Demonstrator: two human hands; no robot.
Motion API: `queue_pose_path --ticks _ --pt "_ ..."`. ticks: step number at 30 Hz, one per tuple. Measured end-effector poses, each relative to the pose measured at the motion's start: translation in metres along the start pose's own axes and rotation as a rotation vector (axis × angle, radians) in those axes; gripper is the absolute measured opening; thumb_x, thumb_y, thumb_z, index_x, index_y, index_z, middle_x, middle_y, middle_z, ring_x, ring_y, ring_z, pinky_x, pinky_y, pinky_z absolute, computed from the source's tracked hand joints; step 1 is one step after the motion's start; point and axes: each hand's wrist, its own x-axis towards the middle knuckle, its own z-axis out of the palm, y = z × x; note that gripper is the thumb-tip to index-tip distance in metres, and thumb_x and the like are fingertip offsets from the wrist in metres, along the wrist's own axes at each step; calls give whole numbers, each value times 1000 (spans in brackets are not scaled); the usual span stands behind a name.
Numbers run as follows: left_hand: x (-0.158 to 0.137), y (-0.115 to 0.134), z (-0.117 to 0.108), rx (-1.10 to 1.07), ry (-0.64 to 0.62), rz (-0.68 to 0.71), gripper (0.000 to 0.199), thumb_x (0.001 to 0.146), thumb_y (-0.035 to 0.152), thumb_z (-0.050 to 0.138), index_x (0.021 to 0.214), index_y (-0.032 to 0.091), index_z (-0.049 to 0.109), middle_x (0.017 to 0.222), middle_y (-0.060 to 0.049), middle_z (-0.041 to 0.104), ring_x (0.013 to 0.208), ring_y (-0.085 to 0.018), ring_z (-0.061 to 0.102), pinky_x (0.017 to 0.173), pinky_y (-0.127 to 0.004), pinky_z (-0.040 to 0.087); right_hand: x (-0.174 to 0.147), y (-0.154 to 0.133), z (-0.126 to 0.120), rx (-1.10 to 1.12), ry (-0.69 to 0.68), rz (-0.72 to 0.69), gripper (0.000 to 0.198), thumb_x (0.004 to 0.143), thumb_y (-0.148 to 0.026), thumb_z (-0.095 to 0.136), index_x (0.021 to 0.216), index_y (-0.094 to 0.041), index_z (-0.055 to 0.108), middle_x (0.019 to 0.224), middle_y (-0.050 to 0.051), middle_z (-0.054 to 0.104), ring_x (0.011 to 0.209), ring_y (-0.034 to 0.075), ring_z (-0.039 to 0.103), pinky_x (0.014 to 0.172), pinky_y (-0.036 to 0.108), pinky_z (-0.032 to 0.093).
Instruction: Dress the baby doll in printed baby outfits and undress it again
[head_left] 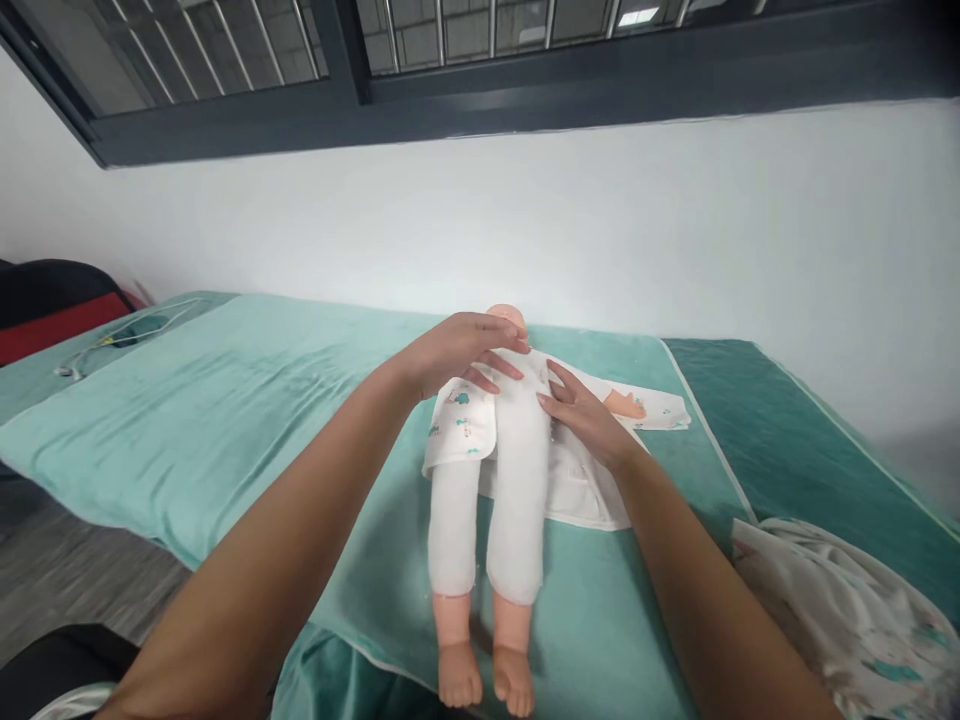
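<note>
A baby doll (pixel 517 520) lies on its back, its bare feet (pixel 513 680) toward me and its head (pixel 508 316) partly hidden by my left hand. White padded cloth covers its legs. Around its upper body is a white baby shirt (pixel 459 430) with green prints; one front panel spreads flat to the right. Out of the right sleeve (pixel 667 410) shows a doll hand (pixel 625 403). My left hand (pixel 476 350) is over the chest, fingers spread. At the doll's right-hand side my right hand (pixel 581 410) rests with its fingers apart, touching the body or shirt edge.
A green sheet (pixel 225 400) covers the bed, which stands against a white wall (pixel 600 230) under a dark-framed window (pixel 480 100). Crumpled white printed cloth (pixel 855 600) lies at the near right. A cable (pixel 127 335) and a black-and-red object (pixel 60 310) are at the far left.
</note>
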Motion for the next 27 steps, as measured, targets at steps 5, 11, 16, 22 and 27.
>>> queue_pose_path --ticks 5,11,16,22,27 --pt "20 -33 10 335 387 56 20 86 25 51 92 21 70 107 -7 72 95 -23 66 77 -34 52 2 1 -1 -29 14 46 93 81 -50 71 155 -24 22 151 11 43 136 27 45 110 42 42" --pt "44 -52 28 424 346 124 26 88 24 45 98 23 70 108 -4 73 98 -22 65 85 -34 51 7 6 6 44 -16 24 102 80 -48 71 157 -25 7 151 11 41 134 24 47 111 40 42" --pt "66 -35 45 509 282 217 26 89 24 48 106 21 67 119 -6 70 110 -23 62 96 -34 46 10 9 16 83 0 -102 86 82 -48 70 150 -29 21 153 9 38 136 22 44 111 40 41" --pt "91 -9 84 888 -65 285 38 78 25 64 116 24 60 115 -8 69 94 -26 65 75 -34 46 5 -2 25 159 -13 -242 53 81 -40 71 126 -31 45 141 4 49 134 19 44 112 36 38" --pt "113 -9 96 1078 -191 276 27 65 2 61 81 23 55 70 -2 63 67 -25 64 71 -36 42 5 -4 6 -24 -103 -190 28 81 -44 67 98 -23 59 112 4 63 109 21 58 98 37 46"
